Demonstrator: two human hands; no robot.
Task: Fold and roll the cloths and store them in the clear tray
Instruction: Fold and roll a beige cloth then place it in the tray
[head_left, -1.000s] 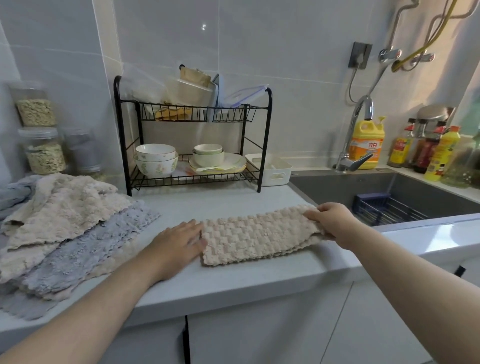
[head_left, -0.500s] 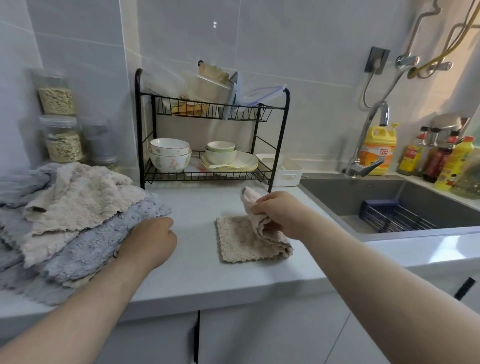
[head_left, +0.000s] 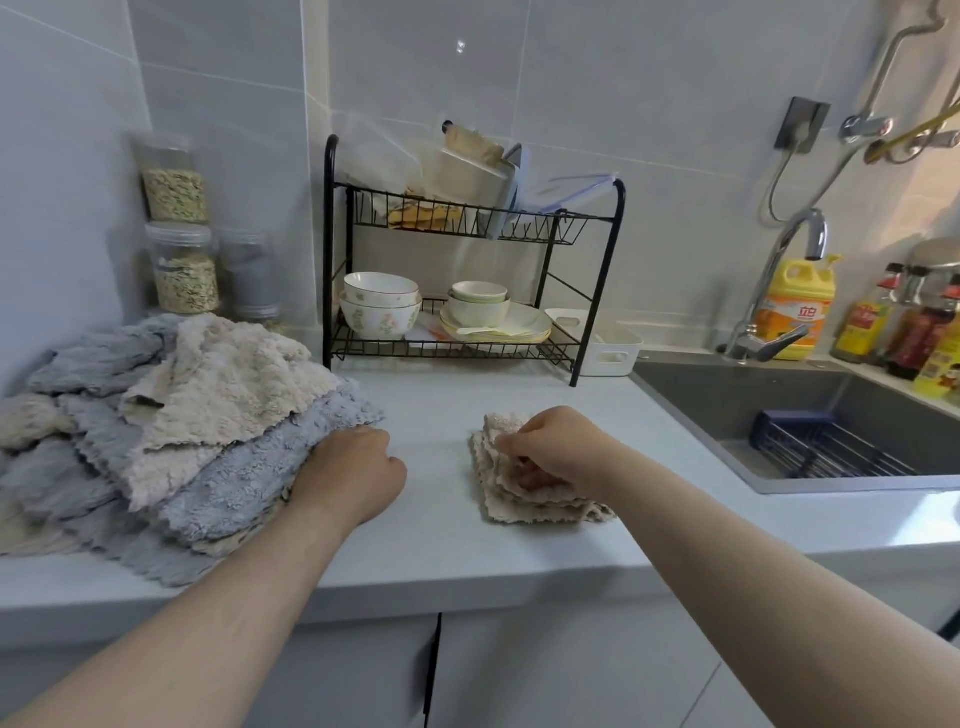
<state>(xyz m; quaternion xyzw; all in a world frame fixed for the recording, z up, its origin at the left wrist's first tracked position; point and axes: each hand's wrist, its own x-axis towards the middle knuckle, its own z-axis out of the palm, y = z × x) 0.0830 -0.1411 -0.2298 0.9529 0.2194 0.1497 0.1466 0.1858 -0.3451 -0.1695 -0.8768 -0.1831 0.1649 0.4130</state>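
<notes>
A beige cloth (head_left: 524, 499), folded into a small layered square, lies on the white counter (head_left: 441, 540) in front of me. My right hand (head_left: 550, 447) rests on top of it, its curled fingers pinching the upper layers. To the left sits a loose pile of cloths, with a beige one (head_left: 228, 384) on top and a grey one (head_left: 234, 488) under it. My left hand (head_left: 353, 473) is curled at the pile's right edge and grips the rim of the grey cloth; its fingertips are hidden. I cannot see a clear tray.
A black two-tier rack (head_left: 467, 291) with bowls and plates stands at the back, a white basket (head_left: 605, 348) beside it. Stacked jars (head_left: 179, 244) stand in the left corner. The sink (head_left: 810, 410) with a tap, a yellow detergent bottle (head_left: 795, 312) and sauce bottles lies to the right.
My right hand folded the long beige strip over to the left into a small square. My left hand left that cloth and moved to the edge of the pile.
</notes>
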